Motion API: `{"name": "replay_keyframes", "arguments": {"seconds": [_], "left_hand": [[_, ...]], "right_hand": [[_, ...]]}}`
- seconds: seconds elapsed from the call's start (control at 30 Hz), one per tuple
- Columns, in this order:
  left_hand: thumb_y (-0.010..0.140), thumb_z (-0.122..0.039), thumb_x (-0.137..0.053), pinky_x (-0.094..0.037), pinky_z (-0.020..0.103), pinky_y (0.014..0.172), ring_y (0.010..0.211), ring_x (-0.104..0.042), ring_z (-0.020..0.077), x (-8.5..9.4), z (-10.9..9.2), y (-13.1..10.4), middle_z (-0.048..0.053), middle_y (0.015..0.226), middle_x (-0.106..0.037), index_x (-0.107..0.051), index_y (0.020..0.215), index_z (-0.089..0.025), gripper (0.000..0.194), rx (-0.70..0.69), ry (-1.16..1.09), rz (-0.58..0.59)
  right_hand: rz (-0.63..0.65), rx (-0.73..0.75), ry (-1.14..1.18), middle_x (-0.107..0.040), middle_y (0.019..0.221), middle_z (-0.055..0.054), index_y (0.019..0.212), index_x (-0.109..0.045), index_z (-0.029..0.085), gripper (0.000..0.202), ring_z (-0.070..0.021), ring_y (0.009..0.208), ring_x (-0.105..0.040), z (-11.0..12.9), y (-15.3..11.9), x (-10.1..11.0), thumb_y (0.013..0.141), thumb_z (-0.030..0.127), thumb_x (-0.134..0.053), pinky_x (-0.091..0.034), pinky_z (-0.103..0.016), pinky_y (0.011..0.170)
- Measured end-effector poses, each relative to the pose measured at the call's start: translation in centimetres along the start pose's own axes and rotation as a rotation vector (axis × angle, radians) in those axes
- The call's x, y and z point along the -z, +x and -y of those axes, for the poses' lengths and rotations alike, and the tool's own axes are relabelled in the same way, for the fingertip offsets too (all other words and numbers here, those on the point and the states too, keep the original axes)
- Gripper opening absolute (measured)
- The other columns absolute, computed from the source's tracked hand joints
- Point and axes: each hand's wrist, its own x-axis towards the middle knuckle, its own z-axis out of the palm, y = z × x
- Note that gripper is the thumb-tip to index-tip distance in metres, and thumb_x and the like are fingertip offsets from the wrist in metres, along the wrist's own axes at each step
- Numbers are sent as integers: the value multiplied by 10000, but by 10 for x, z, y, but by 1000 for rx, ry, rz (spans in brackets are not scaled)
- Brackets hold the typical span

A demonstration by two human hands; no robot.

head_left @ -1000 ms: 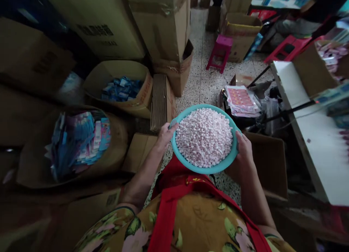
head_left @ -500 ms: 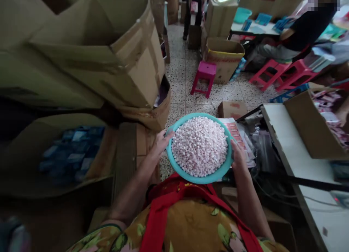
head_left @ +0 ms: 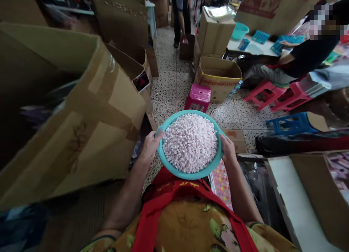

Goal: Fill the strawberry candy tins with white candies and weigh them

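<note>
A round turquoise basin (head_left: pixel 178 174) is held level in front of my red apron, heaped with small pale pink-white pieces (head_left: pixel 191 143) whose exact kind I cannot make out. My left hand (head_left: pixel 149 145) grips the basin's left rim, thumb on top. On the opposite side my right hand (head_left: pixel 228 147) is wrapped round the right rim. The fingers under the basin are hidden.
Large open cardboard boxes (head_left: pixel 109 135) crowd the left side. Ahead, a pink stool (head_left: pixel 200 94) stands before a yellow-edged carton (head_left: pixel 219 79) on the speckled floor (head_left: pixel 163 88). A seated person (head_left: pixel 308 56) works at right; another bends over a box farther off. A white table (head_left: pixel 289 197) is at near right.
I have moved forward along the aisle with the basin; the pink stool and cartons are nearer. The far person now bends lower, one arm reaching down to a box.
</note>
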Motion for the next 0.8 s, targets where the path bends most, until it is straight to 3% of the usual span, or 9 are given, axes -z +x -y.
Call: {"name": "replay_keyframes", "arguments": {"seconds": [0.17,0.4,0.8], "left_hand": [[655,-663,-746,-339,243,560,618,-496,149,-5,1,2,-20,592,-543,-595,738,-180,512,-1,32,-41],[715,-655,-718,-305,233,516,557,-433,116,4,7,-17,-46,560,-474,-547,701,-192,493,7,15,-124],[748,-573,-720,-350,228,573,645,-481,130,0,-4,-12,-33,612,-521,-573,738,-181,419,-143,12,-152]], "right_hand": [[31,5,34,-768,814,8,855,-739,206,464,-182,766,-677,-4,3,1,531,508,-877,-554,-291,714],[162,49,19,-754,799,13,852,-733,207,402,-146,696,-643,-6,13,-6,603,498,-854,-539,-271,687],[161,151,83,-758,836,1,900,-752,186,441,-131,701,-630,-14,31,-6,593,481,-867,-518,-262,695]]}}
